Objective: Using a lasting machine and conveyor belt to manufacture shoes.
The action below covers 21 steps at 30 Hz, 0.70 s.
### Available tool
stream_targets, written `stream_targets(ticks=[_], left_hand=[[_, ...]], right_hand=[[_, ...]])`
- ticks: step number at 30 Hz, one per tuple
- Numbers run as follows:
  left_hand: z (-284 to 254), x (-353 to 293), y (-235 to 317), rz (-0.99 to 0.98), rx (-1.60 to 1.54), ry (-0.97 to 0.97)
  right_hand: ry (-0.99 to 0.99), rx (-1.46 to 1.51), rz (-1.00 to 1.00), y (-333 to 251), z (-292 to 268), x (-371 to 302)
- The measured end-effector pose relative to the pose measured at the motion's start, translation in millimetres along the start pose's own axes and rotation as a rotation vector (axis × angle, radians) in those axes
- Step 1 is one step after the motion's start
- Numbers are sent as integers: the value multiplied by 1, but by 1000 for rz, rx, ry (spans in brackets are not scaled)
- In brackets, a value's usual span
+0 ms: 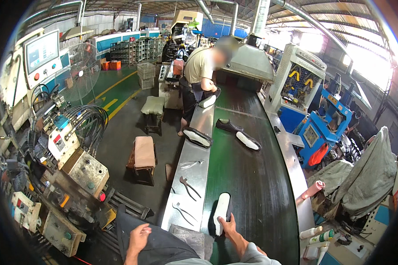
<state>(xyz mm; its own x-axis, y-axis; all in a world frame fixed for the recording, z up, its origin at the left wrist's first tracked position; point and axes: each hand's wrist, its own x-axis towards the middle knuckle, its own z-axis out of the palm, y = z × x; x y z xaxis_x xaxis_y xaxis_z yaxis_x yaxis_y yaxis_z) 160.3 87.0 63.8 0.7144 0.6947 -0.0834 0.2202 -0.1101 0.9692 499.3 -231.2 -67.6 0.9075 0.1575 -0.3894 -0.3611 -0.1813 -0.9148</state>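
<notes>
Closest to me, my left hand (139,237) hangs over the dark apron (161,249), half-curled, nothing visible in it; from this feed I can't tell how far its fingers close. Over to my right hand (229,227), and here's the contact: thumb on the pale sole, fingers down the side, clamped on the near shoe (222,207)! The hands are well apart, the right clearly the nearer one. That shoe lies sole up on the green belt (252,190), by its left edge, ahead and slightly left of my right hand, long axis running away from me with a slight lean right.

Just left, a grey cloth (192,240) covers the near end of the metal desk (200,155). Beyond it come pliers (177,206), then pincers (189,187), then another shoe (197,137), sole up. Across on the belt, two more: a dark shoe (228,125) and a sole-up one (248,141). Farther off, a co-worker (199,66) bends over the desk's far end, and behind looms the hood (250,62).
</notes>
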Motion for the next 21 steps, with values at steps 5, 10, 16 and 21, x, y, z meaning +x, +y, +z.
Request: stream_targets(ticks=[5,10,16,21], left_hand=[[59,37,30,68,-179,-257],[75,22,106,41,-412,-242],[40,-11,124,252,-264,245],[0,-65,68,206,-327,368]], right_hand=[[-214,252,-63,-23,65,-47],[-527,339,-251,-107,133,-154],[-806,81,-324,-145,180,-203],[-952,-112,-260,-128,205,-233]])
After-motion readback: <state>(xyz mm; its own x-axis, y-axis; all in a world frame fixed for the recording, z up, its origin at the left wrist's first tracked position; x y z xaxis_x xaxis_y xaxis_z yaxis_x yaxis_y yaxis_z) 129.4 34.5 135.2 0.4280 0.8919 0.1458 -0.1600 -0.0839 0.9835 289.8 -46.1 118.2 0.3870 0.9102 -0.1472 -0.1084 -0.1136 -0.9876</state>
